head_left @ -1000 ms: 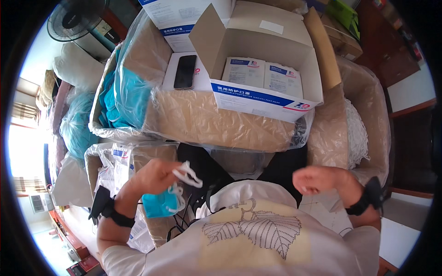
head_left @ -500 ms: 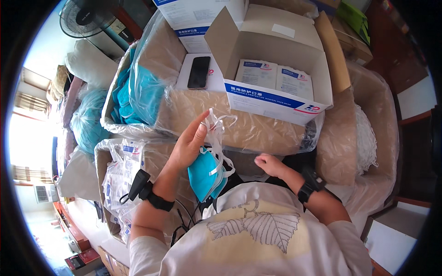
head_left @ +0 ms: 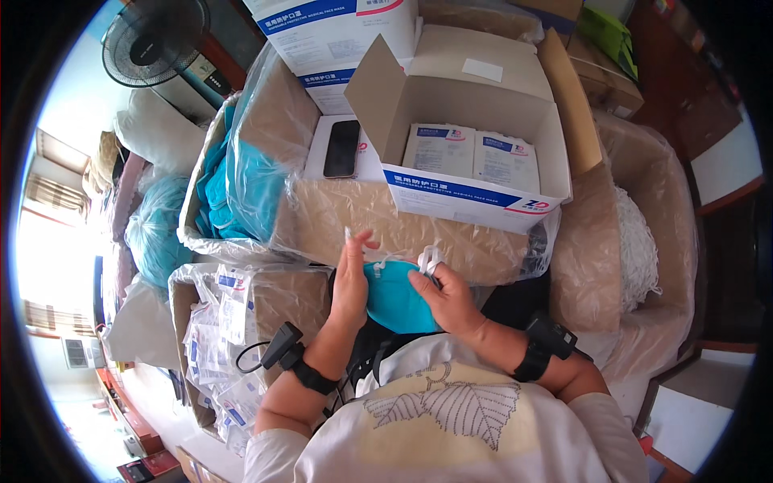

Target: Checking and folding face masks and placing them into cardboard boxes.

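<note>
A teal face mask (head_left: pixel 398 296) with white straps is held in front of my chest, its broad face showing. My right hand (head_left: pixel 451 302) grips the mask's right side, thumb on top, with a loop of white strap (head_left: pixel 431 258) standing up by the fingers. At the mask's left edge, my left hand (head_left: pixel 351 282) is upright with its fingers stretched out and the palm side toward the mask. Whether that palm touches the mask I cannot tell. Both wrists carry black straps with small devices.
Ahead stands an open white carton (head_left: pixel 467 201) holding packaged masks (head_left: pixel 506 159). A phone (head_left: pixel 342 149) lies left of it. Plastic-lined boxes hold teal masks (head_left: pixel 254 189), white packets (head_left: pixel 233 322) and white straps (head_left: pixel 636 249). A fan (head_left: pixel 153 44) stands at far left.
The mask has moved right and up from hanging below my left hand. My right hand has come in and taken hold of it; my left hand's fingers are now stretched beside it.
</note>
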Action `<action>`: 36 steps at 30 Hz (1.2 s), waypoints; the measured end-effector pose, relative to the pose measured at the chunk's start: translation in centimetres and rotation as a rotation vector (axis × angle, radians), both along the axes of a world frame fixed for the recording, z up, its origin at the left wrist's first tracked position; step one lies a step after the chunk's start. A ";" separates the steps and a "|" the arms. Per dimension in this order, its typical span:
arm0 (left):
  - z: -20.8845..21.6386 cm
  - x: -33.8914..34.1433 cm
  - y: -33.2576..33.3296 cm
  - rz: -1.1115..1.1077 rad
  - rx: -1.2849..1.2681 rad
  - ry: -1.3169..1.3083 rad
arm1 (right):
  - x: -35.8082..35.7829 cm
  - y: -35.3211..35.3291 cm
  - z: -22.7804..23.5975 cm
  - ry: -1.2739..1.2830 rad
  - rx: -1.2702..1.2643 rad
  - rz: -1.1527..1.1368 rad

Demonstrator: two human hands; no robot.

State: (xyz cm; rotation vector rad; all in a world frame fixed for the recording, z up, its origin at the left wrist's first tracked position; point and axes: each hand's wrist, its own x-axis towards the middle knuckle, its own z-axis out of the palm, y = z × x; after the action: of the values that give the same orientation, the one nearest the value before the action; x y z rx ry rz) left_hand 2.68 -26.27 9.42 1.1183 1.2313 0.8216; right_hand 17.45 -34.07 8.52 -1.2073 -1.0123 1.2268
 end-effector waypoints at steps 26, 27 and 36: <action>4.5 -0.7 0.6 -0.820 0.771 0.593 | 4.6 1.4 5.2 -0.691 0.590 0.120; 4.6 -0.4 0.6 -0.808 0.804 0.576 | 3.7 1.8 5.6 -0.682 0.643 0.203; 5.5 -1.3 1.0 -0.863 0.827 0.663 | 2.4 1.6 3.7 -0.404 0.132 0.619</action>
State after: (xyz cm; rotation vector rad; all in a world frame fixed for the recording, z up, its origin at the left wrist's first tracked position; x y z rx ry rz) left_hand 1.42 -25.26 14.93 2.5021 0.7257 0.2468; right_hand 19.85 -32.50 12.21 -1.0932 -1.8358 1.3731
